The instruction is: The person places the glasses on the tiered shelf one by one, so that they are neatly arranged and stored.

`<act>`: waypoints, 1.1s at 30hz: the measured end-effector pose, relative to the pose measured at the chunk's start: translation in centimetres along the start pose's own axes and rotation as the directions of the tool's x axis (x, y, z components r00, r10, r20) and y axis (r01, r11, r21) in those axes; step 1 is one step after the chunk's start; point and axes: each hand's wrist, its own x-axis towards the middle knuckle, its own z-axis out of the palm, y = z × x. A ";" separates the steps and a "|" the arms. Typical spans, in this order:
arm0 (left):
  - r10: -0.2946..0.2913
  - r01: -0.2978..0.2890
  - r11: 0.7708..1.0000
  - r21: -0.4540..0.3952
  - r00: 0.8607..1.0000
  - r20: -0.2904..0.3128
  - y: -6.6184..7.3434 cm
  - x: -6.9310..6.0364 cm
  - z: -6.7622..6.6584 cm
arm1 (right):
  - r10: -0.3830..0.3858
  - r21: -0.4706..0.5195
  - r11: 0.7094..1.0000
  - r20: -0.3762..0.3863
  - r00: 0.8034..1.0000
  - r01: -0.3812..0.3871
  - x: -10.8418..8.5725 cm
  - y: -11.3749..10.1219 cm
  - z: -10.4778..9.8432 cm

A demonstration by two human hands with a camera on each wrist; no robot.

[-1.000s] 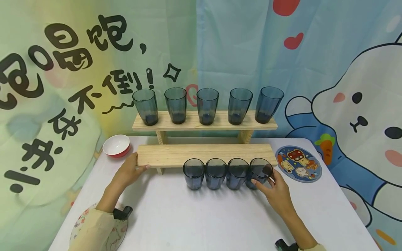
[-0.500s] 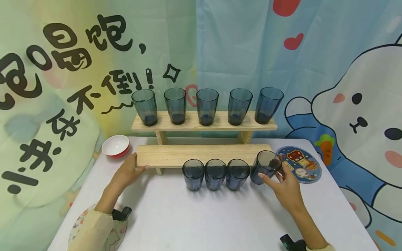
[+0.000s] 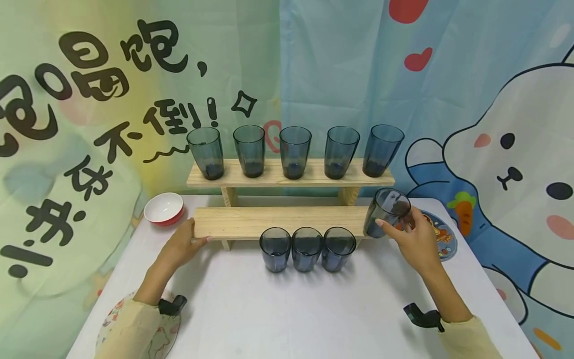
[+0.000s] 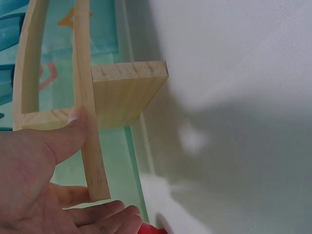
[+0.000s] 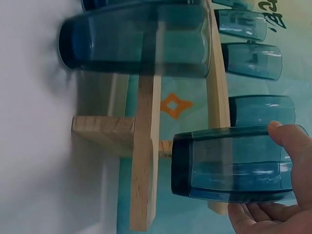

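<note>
My right hand (image 3: 419, 242) grips a blue-tinted drinking glass (image 3: 378, 217) by its side, near the right end of the lower board (image 3: 282, 222) of a two-tier wooden shelf. In the right wrist view that glass (image 5: 229, 168) is off the table, its base a little above the board's level. My left hand (image 3: 180, 247) holds the board's left end; in the left wrist view the thumb lies on the board (image 4: 92, 146) with fingers at its other side. Three matching glasses (image 3: 307, 249) stand in a row before the shelf. Several more (image 3: 295, 152) line the upper tier (image 3: 273, 182).
A red-and-white bowl (image 3: 164, 208) sits at the table's back left. Behind my right hand lies a round blue patterned mat (image 3: 446, 244), partly covered. A round floral mat (image 3: 166, 334) lies under my left forearm. A printed curtain (image 3: 332, 60) hangs behind the table.
My right hand has lifted the rightmost glass out of the front row and carried it up and back toward the lower board. The left hand stays at the board's end.
</note>
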 end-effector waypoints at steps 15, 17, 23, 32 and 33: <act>0.010 -0.010 1.000 0.007 1.000 0.009 -0.2 0.1 0.0 | 0.059 0.040 0.997 0.016 0.998 -0.059 2.5 1.1 1.0; 0.007 -0.008 1.000 0.008 1.000 0.011 -0.2 0.1 -0.1 | 0.068 0.032 0.997 0.015 0.998 -0.069 2.6 1.2 1.1; 0.001 -0.002 1.000 0.008 1.000 0.015 -0.2 0.1 -0.1 | 0.091 0.041 0.995 0.030 0.995 -0.092 2.8 1.4 1.4; 0.000 0.000 1.000 -0.001 1.000 0.013 -0.1 0.1 -0.1 | 0.110 0.096 0.989 0.032 0.993 -0.113 2.8 1.7 1.7; 0.001 -0.001 1.000 -0.001 1.000 0.013 -0.1 0.1 -0.1 | 0.108 0.102 0.989 0.034 0.994 -0.111 2.8 1.7 1.7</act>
